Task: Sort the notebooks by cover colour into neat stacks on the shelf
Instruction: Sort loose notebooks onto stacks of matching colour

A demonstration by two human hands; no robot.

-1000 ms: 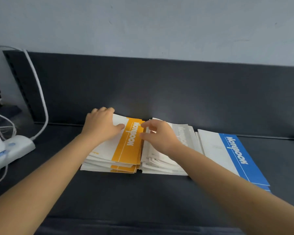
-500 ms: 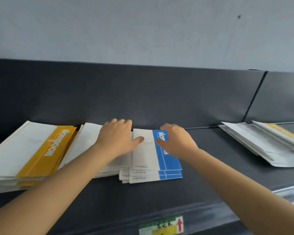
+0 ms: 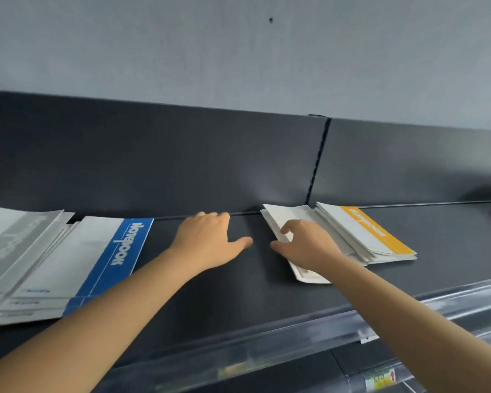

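Dark grey metal fills most of our view: a shelf [image 3: 210, 293] with an upright back panel [image 3: 182, 154], and a pale grey wall [image 3: 238, 52] above it. Along the shelf's front edge runs a clear plastic rail [image 3: 267, 353], with a blurred price label [image 3: 380, 378] at the lower right of the frame.

At the far left lies a grey-banded notebook pile [image 3: 17, 236]. Lapping its right side is a blue-banded notebook pile [image 3: 116, 251], fanned unevenly at the near edge.

Our left hand [image 3: 207, 242] is at the centre of the frame, palm down over bare shelf, fingers straight toward the back panel and thumb spread to the right. It holds nothing.

Our right hand [image 3: 309, 248] is just beside it, lying on a skewed pile of white notebooks [image 3: 284, 217]. Its forefinger is bent on the top cover and its thumb sits at the pile's left edge. We cannot tell whether it grips the pile or only rests on it.

Overlapping those white ones on the right is an orange-banded notebook pile [image 3: 366, 231], well apart from the blue pile.
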